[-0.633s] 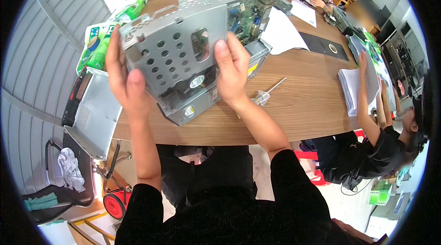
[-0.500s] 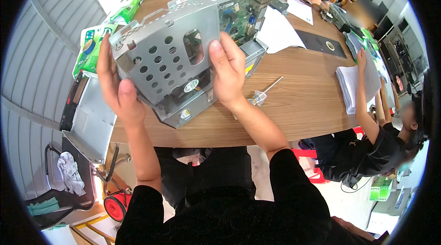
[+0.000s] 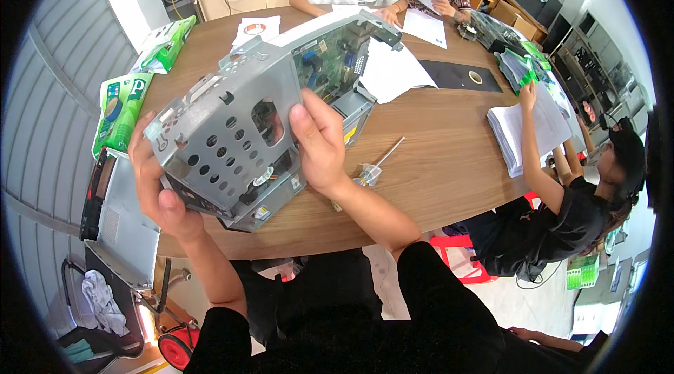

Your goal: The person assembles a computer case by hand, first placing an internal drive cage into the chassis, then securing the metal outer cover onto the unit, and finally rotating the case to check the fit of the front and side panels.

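In the head view, a perforated metal panel (image 3: pixel 246 97) of a grey computer chassis (image 3: pixel 281 195) is held between 2 bare hands, tilted above the near part of a wood-grain table (image 3: pixel 435 156). The panel's left edge is clasped by the left hand (image 3: pixel 160 198), with the fingers wrapped around it and the thumb set apart on the near side. The right edge is pinched by the right hand (image 3: pixel 323 146): the thumb is laid along the edge, and the fingertips are hidden behind it. Whether the panel is fastened to the chassis cannot be told. Beyond the panel, a green circuit board (image 3: pixel 323 65) is exposed inside the chassis.

Just beside the right forearm, a screwdriver (image 3: pixel 370 174) with a clear handle is seen on the table. White paper (image 3: pixel 397 79) is spread beyond the chassis, and a tape roll (image 3: pixel 475 77) is set on a black sheet (image 3: pixel 446 75). At the left, 2 green packages (image 3: pixel 121 113) and a grey metal cover (image 3: pixel 128 230) are seen.
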### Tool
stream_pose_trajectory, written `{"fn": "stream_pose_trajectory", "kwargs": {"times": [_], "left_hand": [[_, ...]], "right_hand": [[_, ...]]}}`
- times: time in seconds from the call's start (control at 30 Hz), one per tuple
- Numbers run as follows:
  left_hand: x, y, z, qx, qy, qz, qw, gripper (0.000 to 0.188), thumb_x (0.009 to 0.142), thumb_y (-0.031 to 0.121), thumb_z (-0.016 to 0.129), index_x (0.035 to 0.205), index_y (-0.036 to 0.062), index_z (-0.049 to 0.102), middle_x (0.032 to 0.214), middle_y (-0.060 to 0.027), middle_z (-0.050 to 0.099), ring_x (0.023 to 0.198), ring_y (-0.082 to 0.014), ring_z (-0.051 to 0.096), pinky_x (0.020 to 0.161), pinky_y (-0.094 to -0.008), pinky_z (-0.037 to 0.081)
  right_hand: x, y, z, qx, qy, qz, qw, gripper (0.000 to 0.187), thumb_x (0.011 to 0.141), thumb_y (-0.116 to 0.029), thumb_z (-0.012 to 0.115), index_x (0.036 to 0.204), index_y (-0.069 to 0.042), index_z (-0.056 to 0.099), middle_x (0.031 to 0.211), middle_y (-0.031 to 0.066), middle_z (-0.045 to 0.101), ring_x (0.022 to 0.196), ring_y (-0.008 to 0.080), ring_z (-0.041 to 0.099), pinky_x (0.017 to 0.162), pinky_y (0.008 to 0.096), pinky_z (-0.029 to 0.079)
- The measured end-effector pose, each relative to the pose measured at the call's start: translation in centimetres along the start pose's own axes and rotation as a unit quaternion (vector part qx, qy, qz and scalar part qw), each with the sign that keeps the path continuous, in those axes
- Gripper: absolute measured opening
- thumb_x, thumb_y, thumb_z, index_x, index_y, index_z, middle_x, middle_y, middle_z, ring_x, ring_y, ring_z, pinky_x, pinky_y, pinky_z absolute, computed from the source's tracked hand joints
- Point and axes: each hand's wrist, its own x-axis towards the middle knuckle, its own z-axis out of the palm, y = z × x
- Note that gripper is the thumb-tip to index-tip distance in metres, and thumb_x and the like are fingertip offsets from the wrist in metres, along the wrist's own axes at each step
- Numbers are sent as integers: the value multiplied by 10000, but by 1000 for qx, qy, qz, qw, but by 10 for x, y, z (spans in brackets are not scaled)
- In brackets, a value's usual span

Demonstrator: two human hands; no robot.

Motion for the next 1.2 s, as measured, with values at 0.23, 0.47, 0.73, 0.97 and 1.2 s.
{"fn": "stream_pose_trajectory", "kwargs": {"times": [0.23,0.47,0.73,0.97,1.2], "left_hand": [[2,3,0,2,-2,6,1000,673,952,598,338,868,-19,593,1069,-182,635,1172,-422,500,1016,-527,321],[3,5,1,-8,-3,-6,1000,681,951,609,332,850,-16,584,1050,-179,631,1177,-421,495,1015,-527,319],[3,6,1,5,-1,0,1000,693,954,623,316,858,-14,573,1042,-177,624,1174,-420,498,1014,-527,320],[5,8,2,16,-4,4,1000,695,959,619,305,857,-15,573,1052,-182,630,1178,-422,499,1015,-524,322],[4,9,2,12,-2,6,1000,696,959,619,305,865,-14,578,1049,-179,634,1177,-423,499,1019,-522,321]], "right_hand": [[-5,8,-6,-1,-20,7,1000,383,1003,-323,472,1018,47,569,818,52,601,702,94,529,636,225,419],[-2,6,3,0,25,-25,999,366,1012,-316,458,802,-21,513,683,13,548,610,63,436,540,230,337],[-2,8,0,-17,15,-33,999,373,1007,-322,463,790,-23,515,660,4,525,576,63,408,517,238,319],[-2,8,0,-12,18,-37,999,378,1008,-329,460,794,-23,518,662,7,532,579,62,420,518,234,323],[-5,10,-7,-3,-17,-7,1000,392,1007,-319,461,1038,58,562,843,70,594,702,105,535,638,237,439]]}}
